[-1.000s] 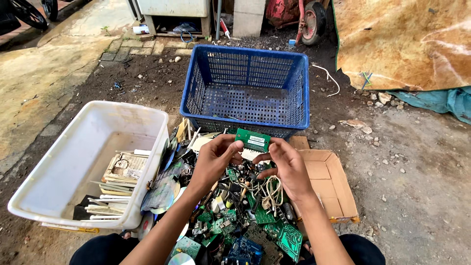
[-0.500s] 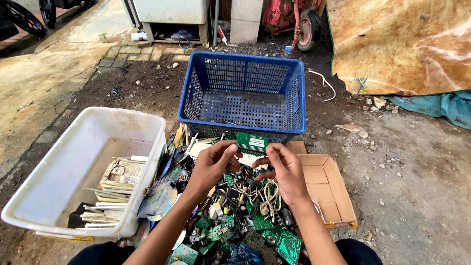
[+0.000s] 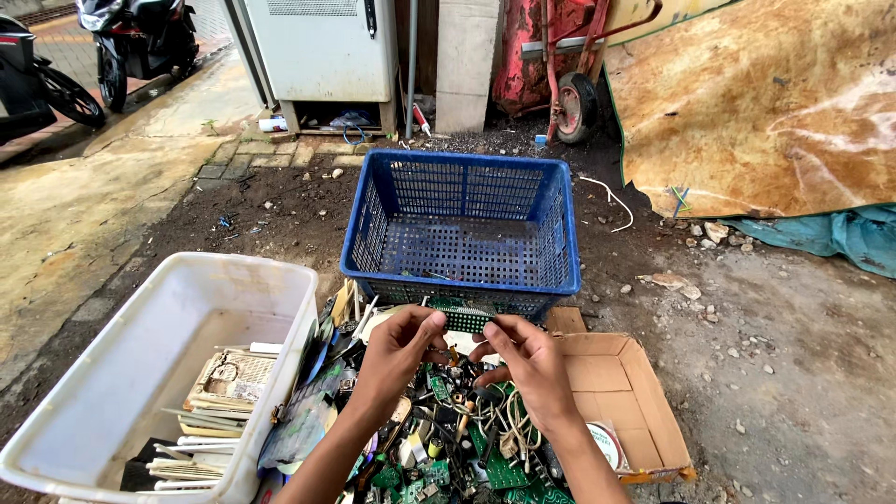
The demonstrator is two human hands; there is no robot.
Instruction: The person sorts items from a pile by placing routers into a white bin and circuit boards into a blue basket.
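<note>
A small green circuit board (image 3: 464,317) is pinched between the fingertips of my left hand (image 3: 397,349) and my right hand (image 3: 530,364). Both hands hold it up just in front of the near wall of a blue plastic crate (image 3: 462,229). Under my hands lies a heap of green circuit boards and wires (image 3: 457,439) on the ground. The crate looks nearly bare inside, with only a few small bits on its floor.
A white plastic tub (image 3: 159,373) with stacked flat boards stands at the left. A low cardboard box (image 3: 616,392) lies at the right. Behind the crate are a grey cabinet (image 3: 322,47), a red hand truck (image 3: 569,93), a rusty sheet (image 3: 765,103) and motorbikes (image 3: 93,47).
Both hands have lifted the green board slightly and brought it closer to the crate's near wall. The view has tilted upward.
</note>
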